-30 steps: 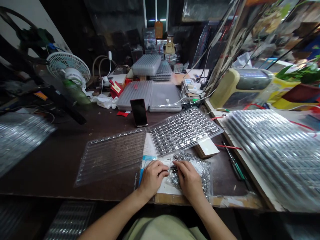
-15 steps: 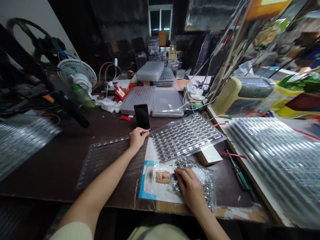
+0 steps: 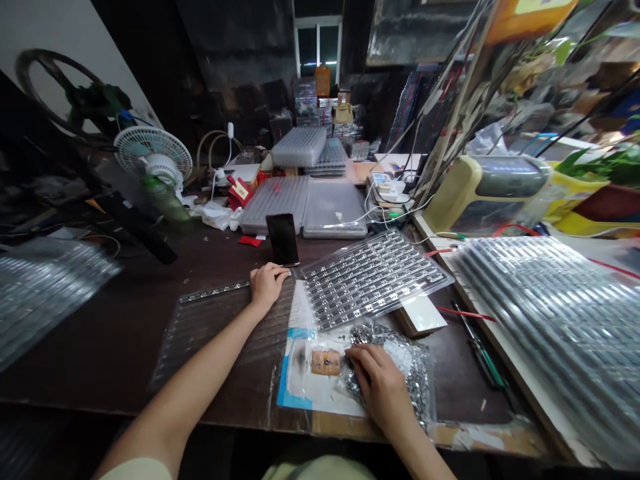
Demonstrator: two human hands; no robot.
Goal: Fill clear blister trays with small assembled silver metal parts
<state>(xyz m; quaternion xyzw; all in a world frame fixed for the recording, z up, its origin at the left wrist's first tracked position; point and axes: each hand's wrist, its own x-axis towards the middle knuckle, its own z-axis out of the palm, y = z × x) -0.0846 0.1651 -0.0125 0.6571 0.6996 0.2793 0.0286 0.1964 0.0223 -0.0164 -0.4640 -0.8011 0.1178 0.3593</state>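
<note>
My left hand (image 3: 267,283) reaches forward, its fingers curled at the far right corner of an empty clear plastic tray (image 3: 220,330), just in front of a black phone (image 3: 283,239) propped upright. My right hand (image 3: 377,385) lies on a clear bag of small metal parts (image 3: 405,363), fingers bent into the pile. Beside it a small brown piece (image 3: 326,362) sits on a white sheet with a blue edge (image 3: 310,387). A filled clear tray (image 3: 373,275) of small parts lies tilted behind the bag.
A white block (image 3: 423,313) props the filled tray. Screwdrivers (image 3: 477,347) lie to the right. Stacked clear trays (image 3: 560,313) fill the right side, more trays (image 3: 305,197) sit behind the phone. A small fan (image 3: 153,157) stands at the left back. A power strip (image 3: 390,190) with cables lies near the middle back.
My left hand left the parts bag and reached forward to the tray corner near the phone, uncovering the brown piece. My right hand stayed on the bag.
</note>
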